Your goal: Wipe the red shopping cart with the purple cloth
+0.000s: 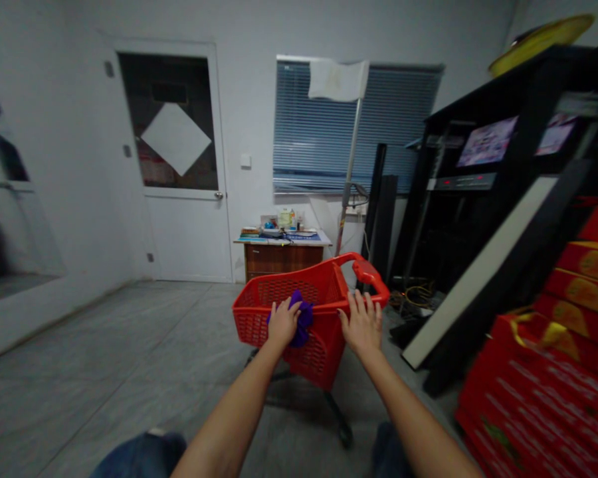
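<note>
In front of me stands a red plastic shopping cart (pixel 323 362) with perforated sides and dark wheeled legs. My left hand (pixel 284 320) is closed on a purple cloth (pixel 303 325), pressing it against the rim and upper side of the basket. Part of the cloth is hidden under the fingers. My right hand (pixel 363 323) lies on the cart's rim at the handle end, fingers stretched out and apart. The cart's red handle (pixel 371 273) rises just beyond it.
Stacked red boxes (pixel 533 398) stand close on the right, beside leaning panels (pixel 483 272) and a black rack (pixel 533 79). Cables (pixel 418 293) lie on the floor there. A small wooden cabinet (pixel 279 259) with clutter on top is behind the cart, near a white door (pixel 187 232).
</note>
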A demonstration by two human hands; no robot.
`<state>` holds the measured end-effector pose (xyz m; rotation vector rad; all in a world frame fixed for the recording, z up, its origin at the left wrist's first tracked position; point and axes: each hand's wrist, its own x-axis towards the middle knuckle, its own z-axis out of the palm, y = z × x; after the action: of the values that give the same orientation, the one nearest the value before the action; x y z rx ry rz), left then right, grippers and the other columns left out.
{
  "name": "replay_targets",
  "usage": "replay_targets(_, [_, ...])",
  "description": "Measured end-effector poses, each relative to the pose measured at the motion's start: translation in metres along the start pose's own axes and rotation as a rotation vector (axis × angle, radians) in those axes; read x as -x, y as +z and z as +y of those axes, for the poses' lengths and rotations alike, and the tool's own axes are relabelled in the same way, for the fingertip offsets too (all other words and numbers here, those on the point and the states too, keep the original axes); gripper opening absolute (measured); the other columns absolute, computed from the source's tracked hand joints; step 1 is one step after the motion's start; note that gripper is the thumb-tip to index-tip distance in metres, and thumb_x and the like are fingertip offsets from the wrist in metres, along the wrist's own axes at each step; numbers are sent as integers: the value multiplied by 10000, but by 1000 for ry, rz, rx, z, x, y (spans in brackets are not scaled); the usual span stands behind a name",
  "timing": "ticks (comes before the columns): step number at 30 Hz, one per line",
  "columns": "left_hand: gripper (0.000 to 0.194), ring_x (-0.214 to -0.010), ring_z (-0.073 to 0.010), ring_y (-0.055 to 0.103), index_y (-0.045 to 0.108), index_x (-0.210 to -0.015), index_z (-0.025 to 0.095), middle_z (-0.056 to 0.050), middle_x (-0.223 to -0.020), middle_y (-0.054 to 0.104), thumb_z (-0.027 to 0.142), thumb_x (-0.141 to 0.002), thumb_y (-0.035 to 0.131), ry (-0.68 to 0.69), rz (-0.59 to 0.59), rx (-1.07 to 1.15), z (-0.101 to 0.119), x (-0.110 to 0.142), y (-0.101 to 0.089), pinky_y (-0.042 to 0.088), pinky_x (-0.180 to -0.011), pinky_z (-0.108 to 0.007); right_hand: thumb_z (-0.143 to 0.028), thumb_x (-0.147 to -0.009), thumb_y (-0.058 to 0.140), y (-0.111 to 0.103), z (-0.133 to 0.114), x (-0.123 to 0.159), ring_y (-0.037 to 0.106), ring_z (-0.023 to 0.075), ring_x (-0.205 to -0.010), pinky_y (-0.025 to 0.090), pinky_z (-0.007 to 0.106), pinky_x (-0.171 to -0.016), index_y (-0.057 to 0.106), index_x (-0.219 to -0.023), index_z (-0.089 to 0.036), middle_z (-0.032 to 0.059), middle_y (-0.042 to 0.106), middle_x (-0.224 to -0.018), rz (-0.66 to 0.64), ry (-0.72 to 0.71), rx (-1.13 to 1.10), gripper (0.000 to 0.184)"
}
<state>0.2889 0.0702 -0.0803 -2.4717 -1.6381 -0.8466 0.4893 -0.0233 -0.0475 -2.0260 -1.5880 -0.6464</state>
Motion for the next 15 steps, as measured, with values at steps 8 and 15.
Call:
replay_targets(8, [423, -1375, -257, 459, 547, -1389, 334, -61, -1521, 485, 412, -1016, 362, -39, -45, 80, 31, -5, -5, 268, -1181, -565, -538, -973, 301, 8, -18, 2, 44, 352, -1510, 77, 516, -1213, 366, -1518, -64, 127, 332, -1599, 22, 74, -31, 725])
replay_targets(15, [433, -1410, -220, 421, 534, -1391, 359, -29, -1513, 499, 436, -1028, 310, 53, -28, 165, 45, -7, -3, 217, -1205, -567, -525, -984, 309, 9, -20, 6, 96, 336, -1503, 102, 489, -1219, 379, -1519, -99, 101, 360, -1590, 26, 21, -26, 688])
